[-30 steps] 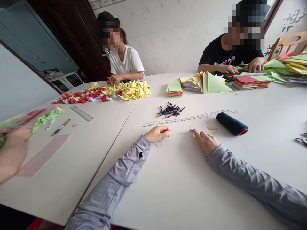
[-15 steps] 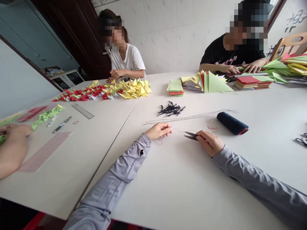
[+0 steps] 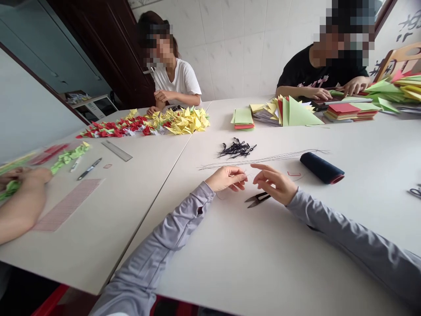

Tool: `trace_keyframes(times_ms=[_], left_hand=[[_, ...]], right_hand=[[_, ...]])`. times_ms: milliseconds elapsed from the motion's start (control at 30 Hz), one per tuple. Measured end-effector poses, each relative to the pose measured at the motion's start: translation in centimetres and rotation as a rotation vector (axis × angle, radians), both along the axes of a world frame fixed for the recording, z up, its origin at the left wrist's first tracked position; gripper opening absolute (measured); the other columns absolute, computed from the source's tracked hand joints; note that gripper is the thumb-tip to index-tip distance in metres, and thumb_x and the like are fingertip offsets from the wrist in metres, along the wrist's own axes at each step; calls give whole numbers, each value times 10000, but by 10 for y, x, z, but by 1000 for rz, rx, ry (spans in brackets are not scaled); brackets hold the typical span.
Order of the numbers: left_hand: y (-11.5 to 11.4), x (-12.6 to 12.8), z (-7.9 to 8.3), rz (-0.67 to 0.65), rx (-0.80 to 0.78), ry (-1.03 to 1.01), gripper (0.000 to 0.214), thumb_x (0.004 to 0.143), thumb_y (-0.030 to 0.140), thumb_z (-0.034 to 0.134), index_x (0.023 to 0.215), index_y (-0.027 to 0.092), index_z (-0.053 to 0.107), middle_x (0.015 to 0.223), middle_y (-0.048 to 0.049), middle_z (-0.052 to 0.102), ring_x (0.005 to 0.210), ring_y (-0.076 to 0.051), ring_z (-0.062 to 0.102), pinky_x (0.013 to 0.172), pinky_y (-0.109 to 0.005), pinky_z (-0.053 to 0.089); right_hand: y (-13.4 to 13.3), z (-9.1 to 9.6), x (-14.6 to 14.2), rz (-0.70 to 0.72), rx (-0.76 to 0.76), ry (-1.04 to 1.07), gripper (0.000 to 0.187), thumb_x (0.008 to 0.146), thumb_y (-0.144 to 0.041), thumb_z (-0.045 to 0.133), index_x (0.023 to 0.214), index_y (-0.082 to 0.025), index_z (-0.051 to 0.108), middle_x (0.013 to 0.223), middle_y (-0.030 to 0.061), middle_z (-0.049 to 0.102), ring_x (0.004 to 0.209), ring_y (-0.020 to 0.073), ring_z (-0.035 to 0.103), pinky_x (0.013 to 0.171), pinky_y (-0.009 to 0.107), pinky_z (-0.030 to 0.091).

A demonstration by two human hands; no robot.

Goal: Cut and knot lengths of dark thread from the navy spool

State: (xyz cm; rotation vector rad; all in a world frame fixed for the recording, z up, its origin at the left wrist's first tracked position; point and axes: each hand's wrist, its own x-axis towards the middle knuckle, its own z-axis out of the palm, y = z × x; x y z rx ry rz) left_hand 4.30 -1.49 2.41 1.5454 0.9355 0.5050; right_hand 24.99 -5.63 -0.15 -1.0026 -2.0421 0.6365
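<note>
White table across foreground. Right hand hovers, fingers loosely spread. Left hand just beside it, thumb and forefinger pinching. Dark spool on its side, rightward. Black snips just below right hand, handles partly hidden; contact unclear. Fine thread at left fingertips.

The right grip hides part of the black snips.
</note>
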Motion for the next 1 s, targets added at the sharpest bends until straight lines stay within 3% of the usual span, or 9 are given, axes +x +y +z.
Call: trace_keyframes(times_ms=[100,200,300,400,500,600,700,833,1000], left_hand=[[1,-1,-1,86,16,-40,402,682,533,653,792,147,630,784,-58,644,771,-162,635,650,-264,490],[7,-6,-5,258,77,-117,378,673,513,662,769,147,641,847,-58,651,817,-138,594,725,-264,464],[14,-15,-8,409,92,-191,326,669,472,672,754,157,653,881,-41,655,826,-113,557,747,-238,420],[17,-20,-5,494,51,-185,289,679,452,662,769,177,665,948,-32,665,847,-114,537,711,-221,381],[11,-17,3,495,51,-163,272,698,439,649,795,186,676,1004,-29,669,882,-128,529,729,-233,367],[1,-7,12,435,71,-194,254,711,414,646,794,177,681,989,-32,675,919,-146,535,801,-259,367],[-8,2,19,379,87,-233,238,725,402,635,784,176,686,957,-24,678,955,-161,541,855,-279,360],[-12,4,21,353,63,-268,241,714,405,648,764,173,691,857,-21,677,899,-158,556,853,-287,369],[-4,-1,11,438,53,-261,227,678,386,690,751,172,700,884,-35,688,891,-146,556,839,-273,377]], right_hand=[[12,12,-14,17,-91,24,234,813,-359,502,803,-166,633,937,107,658,788,155,622,651,263,525],[20,23,-17,-9,-288,33,388,802,-489,491,750,-141,655,721,81,672,635,139,623,615,265,520],[22,39,0,15,-476,-143,480,795,-555,478,634,-138,652,556,62,639,519,133,601,554,253,486],[24,54,24,-117,-389,-464,452,827,-473,458,529,-172,616,479,27,587,455,111,552,530,247,436],[28,58,31,-306,-138,-608,262,772,-360,547,600,-186,640,661,31,632,471,94,517,558,263,430],[34,50,13,-271,-44,-367,219,755,-334,578,889,-192,676,987,75,628,568,86,546,613,272,473],[39,38,-19,-84,-259,-87,319,739,-349,609,1014,-189,646,1073,91,606,635,95,560,545,243,483],[44,27,-47,74,-537,82,231,712,-342,642,854,-162,673,779,30,636,550,70,504,455,192,437],[41,23,-41,16,-625,122,170,730,-296,614,751,-142,685,437,-45,502,396,47,438,403,168,369]])
